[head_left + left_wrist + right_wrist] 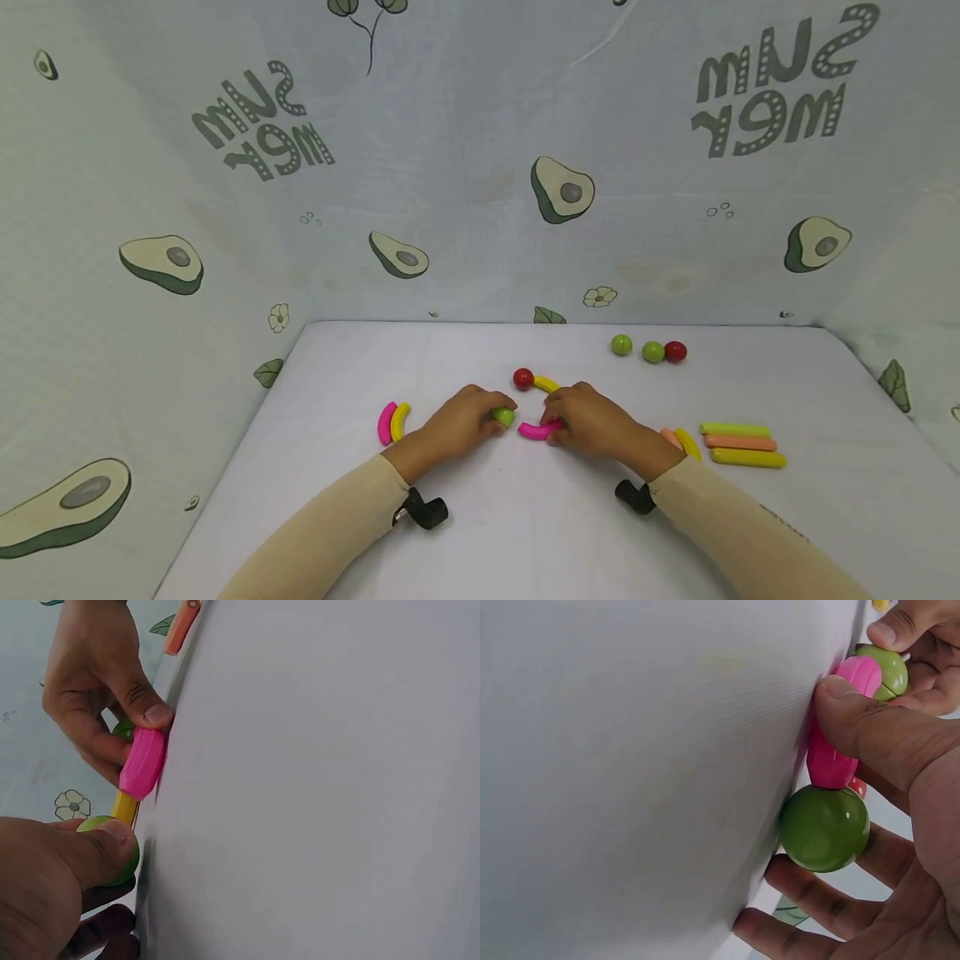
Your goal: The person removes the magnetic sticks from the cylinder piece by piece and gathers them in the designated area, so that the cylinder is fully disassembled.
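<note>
My left hand (463,422) pinches a small green toy apple (503,417) between thumb and fingers. Just to the right, my right hand (592,419) holds a curved pink toy banana (537,431), its thumb (844,701) lying along it. In the right wrist view, another green ball-like fruit (825,829) sits at the near end of the pink banana, beside the right fingers; the right hand hides it in the head view. The pink banana's other end overlaps the left hand's apple there. Behind the hands lie a red ball-like fruit (523,379) and a yellow toy banana (546,384), partly covered.
Left of the hands lie another pink curved piece (386,423) and a yellow one (401,422). At right are curved orange (670,437) and yellow (688,444) pieces beside three straight sticks (740,442). Two green fruits (621,344) and a red one (676,352) stand farther back.
</note>
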Motion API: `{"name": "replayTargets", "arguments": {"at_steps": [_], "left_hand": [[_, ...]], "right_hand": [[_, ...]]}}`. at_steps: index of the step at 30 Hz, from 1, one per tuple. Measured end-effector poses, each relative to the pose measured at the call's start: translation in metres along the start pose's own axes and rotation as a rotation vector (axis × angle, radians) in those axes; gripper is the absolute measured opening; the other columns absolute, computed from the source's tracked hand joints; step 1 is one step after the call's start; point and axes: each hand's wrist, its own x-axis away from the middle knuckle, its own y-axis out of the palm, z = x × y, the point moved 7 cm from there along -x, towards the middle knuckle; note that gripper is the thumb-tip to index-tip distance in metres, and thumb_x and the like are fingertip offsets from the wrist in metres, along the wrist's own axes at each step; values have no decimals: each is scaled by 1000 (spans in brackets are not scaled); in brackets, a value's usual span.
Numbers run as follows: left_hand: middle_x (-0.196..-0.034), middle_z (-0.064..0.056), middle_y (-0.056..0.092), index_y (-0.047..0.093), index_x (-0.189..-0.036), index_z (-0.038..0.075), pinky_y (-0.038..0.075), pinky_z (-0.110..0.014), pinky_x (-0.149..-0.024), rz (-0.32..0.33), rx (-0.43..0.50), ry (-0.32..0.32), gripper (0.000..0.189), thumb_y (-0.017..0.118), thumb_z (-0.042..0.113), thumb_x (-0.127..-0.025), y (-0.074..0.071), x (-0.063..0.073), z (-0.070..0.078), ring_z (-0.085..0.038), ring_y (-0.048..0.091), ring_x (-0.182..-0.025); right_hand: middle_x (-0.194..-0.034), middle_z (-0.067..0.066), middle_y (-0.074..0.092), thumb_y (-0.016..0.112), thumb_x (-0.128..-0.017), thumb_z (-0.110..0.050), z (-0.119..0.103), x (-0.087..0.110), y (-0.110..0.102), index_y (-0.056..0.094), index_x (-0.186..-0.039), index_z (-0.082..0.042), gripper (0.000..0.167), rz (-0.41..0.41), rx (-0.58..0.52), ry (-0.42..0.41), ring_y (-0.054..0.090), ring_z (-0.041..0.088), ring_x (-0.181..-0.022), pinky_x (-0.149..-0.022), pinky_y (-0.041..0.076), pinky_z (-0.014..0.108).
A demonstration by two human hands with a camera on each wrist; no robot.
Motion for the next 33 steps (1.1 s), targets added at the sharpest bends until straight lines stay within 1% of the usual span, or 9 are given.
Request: {"name": "replayTargets", "arguments": {"at_steps": [5,9,12,18,25,29,33], "left_hand": [[-120,5,68,67,-131,19,50,-36,-100,36,61,-53,37,76,16,-95,-12,1,-8,-17,60,-111],[-122,-3,68,62,-137,19,50,-40,-101,54,53,-98,45,76,18,-95,-20,0,-13,-22,61,-115],[-123,-6,68,60,-138,16,49,-42,-102,73,59,-132,48,77,20,-94,-26,0,-19,-24,61,-115],[-123,-5,68,63,-133,13,49,-43,-102,125,74,-169,44,78,23,-94,-41,-3,-30,-25,61,-117],[-124,-2,69,66,-131,13,49,-43,-103,206,71,-194,43,80,24,-92,-58,-7,-51,-24,61,-118],[-124,-4,69,66,-132,11,49,-44,-103,252,56,-226,43,79,25,-93,-65,-9,-63,-25,62,-117],[-125,-7,69,65,-132,9,49,-46,-103,291,78,-255,44,78,25,-93,-71,-10,-76,-27,62,-117]], "right_hand": [[-117,5,70,88,-81,-16,1,0,-1,79,-96,-17,18,-7,2,11,56,35,-116,-101,48,50],[-117,5,69,88,-81,-15,1,1,-1,79,-96,-17,18,-12,-2,15,56,35,-116,-100,48,49],[-117,5,69,88,-82,-15,1,0,-1,79,-96,-18,18,-9,-4,9,56,35,-116,-101,48,49],[-118,5,69,88,-81,-15,1,1,-1,79,-96,-18,18,1,-19,10,56,35,-116,-101,48,49],[-117,5,69,88,-81,-15,1,2,-1,79,-97,-17,18,11,-22,5,55,36,-117,-100,49,50],[-118,5,69,88,-81,-15,1,2,0,79,-97,-17,18,15,-22,4,55,36,-118,-100,49,50],[-118,5,69,88,-82,-15,1,3,0,79,-96,-18,18,14,-24,11,55,36,-118,-101,48,50]]}}
